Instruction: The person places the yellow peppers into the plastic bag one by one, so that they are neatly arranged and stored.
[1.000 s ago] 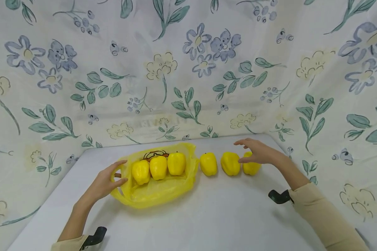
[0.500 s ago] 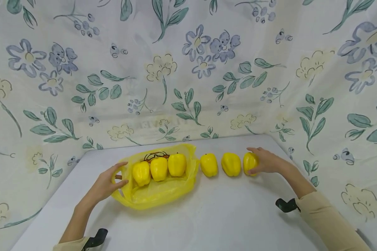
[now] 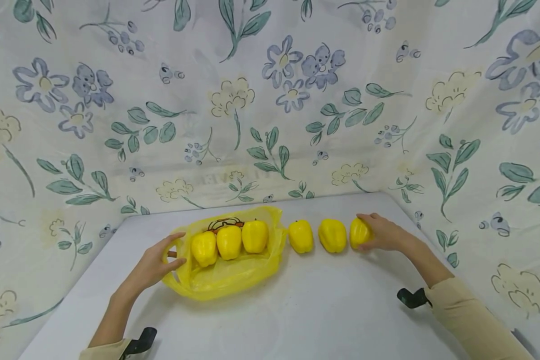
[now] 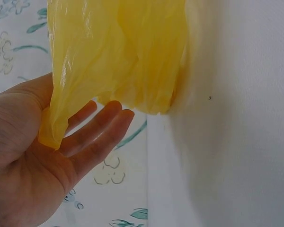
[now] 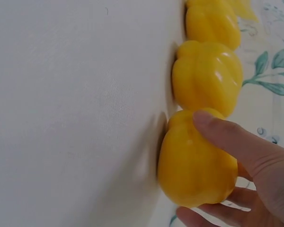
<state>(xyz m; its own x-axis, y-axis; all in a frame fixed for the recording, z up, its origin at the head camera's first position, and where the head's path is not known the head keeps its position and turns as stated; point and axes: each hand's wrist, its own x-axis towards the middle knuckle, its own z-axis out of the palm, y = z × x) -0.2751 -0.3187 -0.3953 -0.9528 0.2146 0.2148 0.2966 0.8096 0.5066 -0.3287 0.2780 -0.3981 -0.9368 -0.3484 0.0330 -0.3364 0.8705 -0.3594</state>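
Head view: right of the yellow plastic bag [image 3: 234, 277], the right hand [image 3: 382, 234] curls its grip around a yellow bell pepper [image 3: 359, 233], farthest of 3; the left hand [image 3: 155, 262], fingers spread, touches the bag's left end. Grasping seems the step; next calls for lifting securely.

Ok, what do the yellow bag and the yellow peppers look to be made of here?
The yellow bag looks like thin plastic film with a slight sheen: it is translucent and falls in fine creases. The yellow peppers have smooth, glossy skins with bright highlights; they could be real or moulded imitations, perhaps plastic or foam, and the look leaves that open.
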